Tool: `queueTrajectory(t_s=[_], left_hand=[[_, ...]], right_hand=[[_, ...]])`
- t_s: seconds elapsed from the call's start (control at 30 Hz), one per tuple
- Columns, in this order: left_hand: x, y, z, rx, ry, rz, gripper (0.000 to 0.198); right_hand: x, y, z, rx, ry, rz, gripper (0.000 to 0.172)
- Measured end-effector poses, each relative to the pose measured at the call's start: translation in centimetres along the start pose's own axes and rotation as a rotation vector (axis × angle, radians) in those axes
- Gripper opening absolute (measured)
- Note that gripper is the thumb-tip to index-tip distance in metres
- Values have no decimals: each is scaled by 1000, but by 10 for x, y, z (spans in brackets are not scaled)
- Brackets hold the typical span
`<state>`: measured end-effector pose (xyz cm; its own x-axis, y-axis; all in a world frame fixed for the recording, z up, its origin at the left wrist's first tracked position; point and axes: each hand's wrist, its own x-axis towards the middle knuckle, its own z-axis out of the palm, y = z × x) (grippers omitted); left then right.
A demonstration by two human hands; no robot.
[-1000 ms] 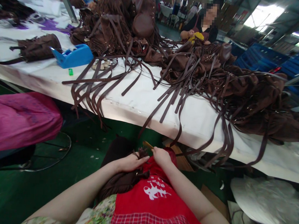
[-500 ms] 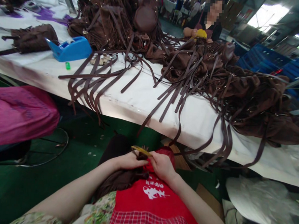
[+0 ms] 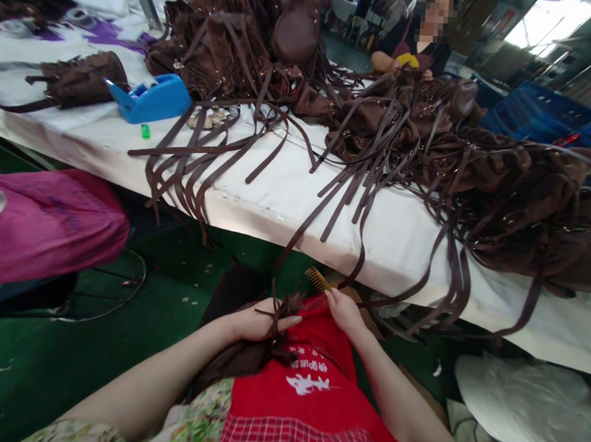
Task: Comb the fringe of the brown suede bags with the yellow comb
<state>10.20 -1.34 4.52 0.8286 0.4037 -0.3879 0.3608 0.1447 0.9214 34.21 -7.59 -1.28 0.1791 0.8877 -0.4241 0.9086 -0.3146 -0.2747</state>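
My left hand point(image 3: 262, 320) is closed around a bunch of thin brown fringe strips point(image 3: 288, 307), their ends sticking up past the thumb. The fringe belongs to a dark brown bag point(image 3: 231, 367) lying on my lap, partly under my left forearm. In my right hand point(image 3: 344, 312) is a yellow comb point(image 3: 316, 279), gripped at one end with its teeth toward the fringe. A short gap separates the comb from the fringe. Behind both hands lies my red apron point(image 3: 311, 362).
On the white table point(image 3: 256, 208), a heap of brown fringed bags point(image 3: 226, 50) and more brown bags point(image 3: 518, 188) trail straps over the front edge. A blue tape dispenser point(image 3: 155, 100) stands at left. Across the table is another person point(image 3: 411, 51) holding something yellow. A pink-covered stool point(image 3: 49, 226) stands left.
My right hand has moved right and the comb has come away from the fringe, swinging more upright. The fringe in my left hand now shows spread out. The view has shifted slightly.
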Motion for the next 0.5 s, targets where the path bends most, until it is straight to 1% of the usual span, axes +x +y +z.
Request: queueTrajectory(t_s=[0.03,0.1,0.13,0.17,0.2,0.23,0.27,0.33,0.4,0.47,0.5], left_hand=[[3,-2,0,28,-11,8,43],[8,-3,2,49,-20,46,44],[10,-2,3,45,-22,71,43],[11,0,4,37,-25,92,42],[10,2,5,32,-37,103,41],[9,5,5,32,-56,104,41],[7,8,5,36,-78,96,41],[1,13,2,37,-92,87,41],[-4,13,-3,34,-64,101,42],[-7,8,-9,86,-34,103,44],[-9,3,-13,143,-1,87,48]], right_hand=[[-7,-5,-7,69,59,-52,43],[-24,-20,-16,225,150,-206,45],[-31,-27,-18,272,155,-291,44],[-36,-33,-17,269,125,-349,42],[-39,-37,-13,221,69,-355,39],[-39,-38,-7,143,-1,-316,36],[-37,-37,1,57,-69,-245,34],[-26,-27,16,-67,-151,-79,33],[-13,-10,27,-68,-137,-13,34],[-2,9,32,26,-68,10,38],[2,17,34,91,-34,18,39]])
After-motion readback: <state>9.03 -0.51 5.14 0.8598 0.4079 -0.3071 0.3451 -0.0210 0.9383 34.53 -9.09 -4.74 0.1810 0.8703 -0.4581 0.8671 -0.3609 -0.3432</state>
